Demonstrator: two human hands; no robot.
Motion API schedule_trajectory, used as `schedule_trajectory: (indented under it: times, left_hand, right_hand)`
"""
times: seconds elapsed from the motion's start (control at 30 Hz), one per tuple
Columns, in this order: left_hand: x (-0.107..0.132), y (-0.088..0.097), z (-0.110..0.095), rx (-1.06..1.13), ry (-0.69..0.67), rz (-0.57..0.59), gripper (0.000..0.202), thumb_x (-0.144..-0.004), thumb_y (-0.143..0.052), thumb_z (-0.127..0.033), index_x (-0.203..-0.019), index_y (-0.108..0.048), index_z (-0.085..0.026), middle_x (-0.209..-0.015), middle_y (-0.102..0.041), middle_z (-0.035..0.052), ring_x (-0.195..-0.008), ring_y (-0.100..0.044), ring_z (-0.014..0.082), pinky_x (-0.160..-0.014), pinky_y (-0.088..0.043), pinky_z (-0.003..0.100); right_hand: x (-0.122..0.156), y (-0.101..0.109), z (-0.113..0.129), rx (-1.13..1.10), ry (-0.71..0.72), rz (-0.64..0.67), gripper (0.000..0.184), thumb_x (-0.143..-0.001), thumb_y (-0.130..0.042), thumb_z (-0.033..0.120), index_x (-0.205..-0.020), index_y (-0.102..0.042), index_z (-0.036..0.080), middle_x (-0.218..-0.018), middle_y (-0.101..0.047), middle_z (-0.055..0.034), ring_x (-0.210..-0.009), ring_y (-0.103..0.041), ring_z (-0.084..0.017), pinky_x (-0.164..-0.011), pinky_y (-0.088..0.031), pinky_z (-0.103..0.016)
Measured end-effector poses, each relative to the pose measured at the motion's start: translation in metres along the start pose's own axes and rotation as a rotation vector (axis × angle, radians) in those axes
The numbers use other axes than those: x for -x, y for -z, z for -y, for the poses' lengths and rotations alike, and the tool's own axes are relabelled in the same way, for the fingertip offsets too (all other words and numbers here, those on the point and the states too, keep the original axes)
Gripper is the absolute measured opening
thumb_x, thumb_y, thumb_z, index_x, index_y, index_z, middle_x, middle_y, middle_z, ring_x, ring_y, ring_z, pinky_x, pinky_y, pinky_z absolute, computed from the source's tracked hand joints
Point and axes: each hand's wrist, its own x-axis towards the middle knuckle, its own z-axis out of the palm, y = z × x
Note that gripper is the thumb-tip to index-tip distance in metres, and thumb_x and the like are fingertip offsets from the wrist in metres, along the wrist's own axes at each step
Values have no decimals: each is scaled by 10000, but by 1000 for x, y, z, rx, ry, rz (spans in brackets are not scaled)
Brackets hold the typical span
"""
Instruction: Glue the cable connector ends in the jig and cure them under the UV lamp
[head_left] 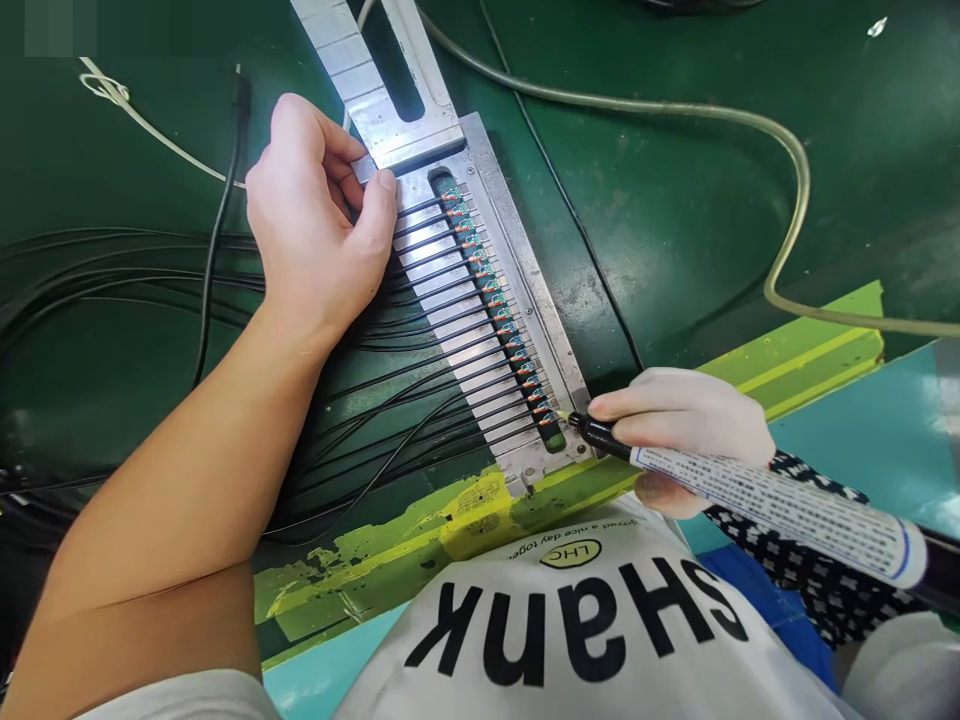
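On the green mat lies a slotted metal fixture (466,330), tilted away from me. Thin black cables (442,330) enter it side by side from the left. Along its long slot runs a row of small green circuit boards (501,315) with coloured wire ends. My bare left hand (322,200) pinches the fixture's upper left edge, thumb on top, fingertips partly hidden. My right hand (694,420), in a pale glove, is closed round a marker-like pen (772,508) with a printed white barrel. Its fine tip is at the lowest boards; I cannot tell whether it touches.
A hinged-looking metal plate (409,90) extends beyond the fixture's top end. A clear hose (645,103) curves across the right side, with a thin black cord (574,215) near the fixture. Loose black cables (135,275) spread left. Worn yellow tape (390,545) lines the front edge.
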Motion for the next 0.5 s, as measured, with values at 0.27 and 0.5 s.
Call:
schedule_trajectory:
  times: [0.27, 0.5]
  left_hand:
    - [0, -1, 4, -27, -6, -8, 262, -832, -689, -292, -1031, -559, -180, -816, -481, -12, -692, -486, 118, -751, -455, 309]
    - [-1, 0, 1, 0, 2, 6, 277, -844, -652, -373, -1008, -519, -193, -818, -462, -5, -711, -513, 135, -761, -425, 331]
  right_hand:
    - [2, -1, -1, 13, -65, 68, 309, -941, -648, 467, -1028, -680, 172, -1062, -768, -137, -856, -738, -184, -704, -580, -308]
    - [0, -1, 0, 5, -55, 86, 316, -966, -596, 478, -1039, -668, 179, -1041, -769, -136, -842, -737, -185, -681, -571, -312]
